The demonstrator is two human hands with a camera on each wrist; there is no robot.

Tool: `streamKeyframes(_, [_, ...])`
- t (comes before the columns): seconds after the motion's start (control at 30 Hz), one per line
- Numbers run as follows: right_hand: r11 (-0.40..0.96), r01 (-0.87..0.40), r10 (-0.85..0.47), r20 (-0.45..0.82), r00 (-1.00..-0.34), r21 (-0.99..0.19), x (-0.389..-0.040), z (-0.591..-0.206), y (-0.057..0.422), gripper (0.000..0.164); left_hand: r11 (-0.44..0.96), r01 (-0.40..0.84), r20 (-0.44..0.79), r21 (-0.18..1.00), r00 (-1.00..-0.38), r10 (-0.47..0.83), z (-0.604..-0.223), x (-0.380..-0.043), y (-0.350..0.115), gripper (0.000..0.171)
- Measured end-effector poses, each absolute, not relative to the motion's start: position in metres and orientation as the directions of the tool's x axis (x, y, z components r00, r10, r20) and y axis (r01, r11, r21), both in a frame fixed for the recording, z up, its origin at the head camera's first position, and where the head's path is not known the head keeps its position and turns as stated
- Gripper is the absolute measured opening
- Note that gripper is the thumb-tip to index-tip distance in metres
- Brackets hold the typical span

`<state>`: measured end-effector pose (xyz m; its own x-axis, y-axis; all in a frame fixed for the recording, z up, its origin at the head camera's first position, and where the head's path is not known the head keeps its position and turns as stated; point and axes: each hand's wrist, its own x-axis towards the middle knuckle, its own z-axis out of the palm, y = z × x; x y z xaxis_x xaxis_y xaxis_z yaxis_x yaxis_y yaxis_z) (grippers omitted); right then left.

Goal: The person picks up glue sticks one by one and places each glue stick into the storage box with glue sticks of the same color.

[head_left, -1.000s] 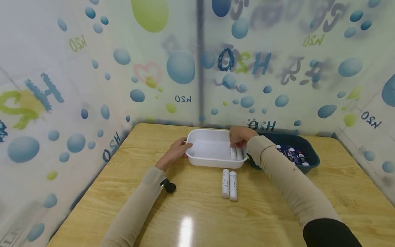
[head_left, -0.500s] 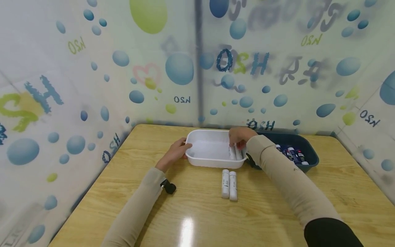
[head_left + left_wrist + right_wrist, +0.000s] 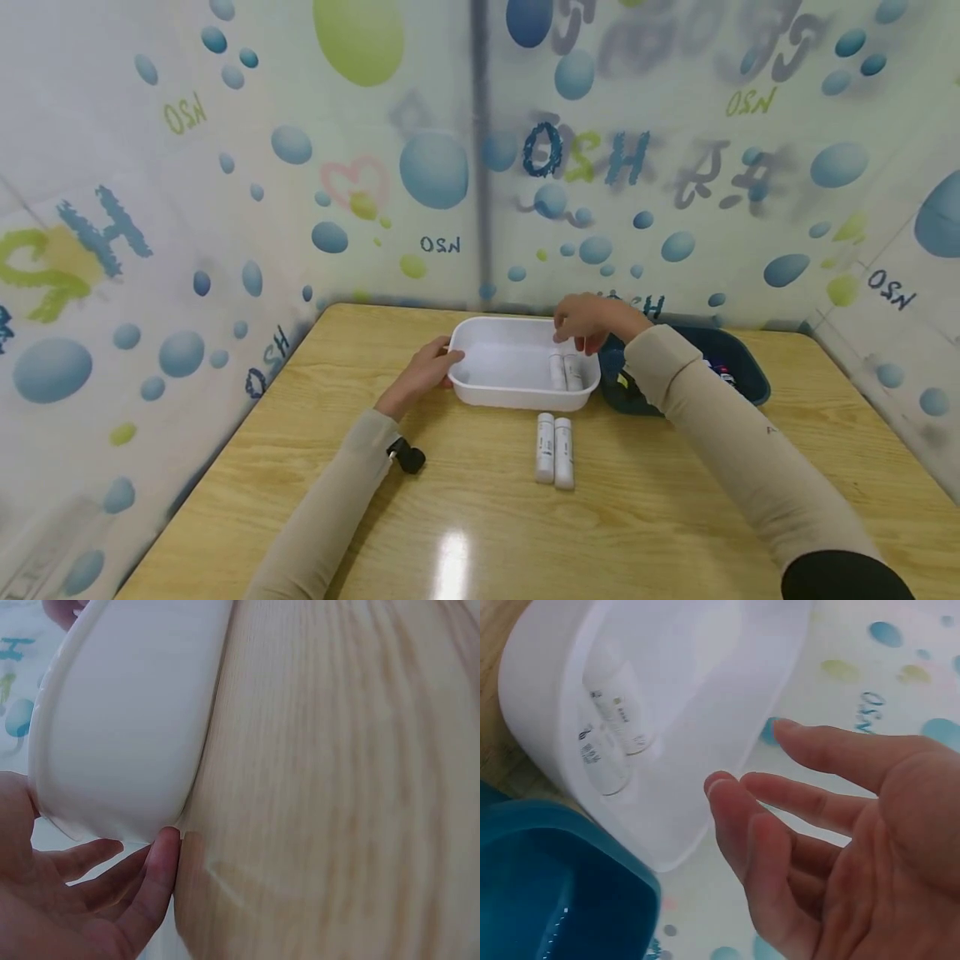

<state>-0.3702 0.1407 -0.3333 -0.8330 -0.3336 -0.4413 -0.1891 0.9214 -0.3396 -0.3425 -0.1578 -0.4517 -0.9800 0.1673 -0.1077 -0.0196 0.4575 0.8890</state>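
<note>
At its left end, my left hand (image 3: 427, 367) grips the white plastic basin (image 3: 517, 398), thumb over the rim. In the left wrist view its fingers (image 3: 161, 862) lie against the basin's outer end. Inside the basin, at the right, two white cylindrical bottles (image 3: 566, 372) with small print lie side by side. My right hand (image 3: 588, 321) is over the basin's right end with nothing in it. The right wrist view shows its fingers (image 3: 769, 847) loosely bent, thumb apart, away from the bottles. Two more white bottles (image 3: 554, 452) lie on the table before the basin.
A dark teal basin (image 3: 637, 402) stands right beside the white one, partly behind my right forearm. Several dark bottles (image 3: 723, 372) show in it. The wooden table (image 3: 480, 508) ends at a printed curtain (image 3: 420, 275) behind and at the sides.
My right hand has let go of the bottles in the white basin and risen up and slightly to the right. The left hand keeps its grip on the rim.
</note>
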Motion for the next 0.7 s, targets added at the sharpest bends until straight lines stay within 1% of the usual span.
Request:
streamKeyframes(0.2, [0.879, -0.263, -0.411, -0.353, -0.840, -0.397, -0.349, -0.321, 0.154, 0.042, 0.457, -0.005, -0.096, 0.889, -0.980, 0.174, -0.450, -0.343, -0.159, 0.049])
streamKeyframes(0.4, [0.824, -0.296, -0.456, -0.255, -0.853, -0.483, -0.320, -0.319, 0.170, 0.041, 0.471, -0.012, -0.108, 0.882, -0.979, 0.176, -0.449, -0.344, -0.160, 0.050])
streamKeyframes(0.7, [0.761, -0.274, -0.451, -0.177, -0.875, -0.588, -0.270, -0.321, 0.194, 0.040, 0.473, -0.022, -0.121, 0.881, -0.977, 0.179, -0.450, -0.343, -0.159, 0.051])
